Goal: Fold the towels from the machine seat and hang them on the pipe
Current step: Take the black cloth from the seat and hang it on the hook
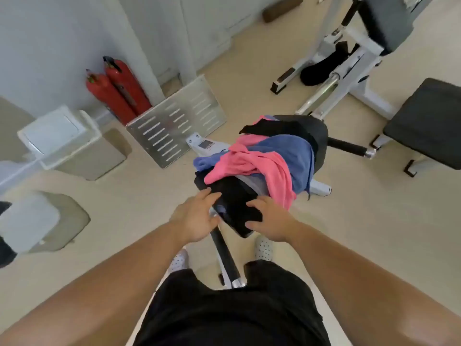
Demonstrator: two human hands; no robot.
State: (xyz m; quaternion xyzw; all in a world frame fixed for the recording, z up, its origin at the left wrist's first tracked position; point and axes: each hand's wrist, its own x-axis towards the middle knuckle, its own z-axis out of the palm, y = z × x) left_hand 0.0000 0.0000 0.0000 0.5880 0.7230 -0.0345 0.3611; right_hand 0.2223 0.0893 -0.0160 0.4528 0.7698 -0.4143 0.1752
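Nearest the camera, the person's black shorts (232,310) and two pale dotted shoes (264,248) stood over a black bar (224,253) that ran away toward the machine seat (316,136). The left hand (197,218) lay flat against the near left edge of a black towel (237,208), fingers spread and closing on nothing. The right hand (270,218) rested on the same towel's right side, fingers curled loosely over the cloth (whether its grip truly pinched the fabric could not be told). That towel hung off the seat's near end, long axis pointing toward the person. Beyond it a pink towel (252,163) lay crumpled across a blue towel (291,156), both draped over the right side. Farther off stood a slotted metal plate (174,126), two red fire extinguishers (117,91) and a white bin (67,138). No writing was readable.
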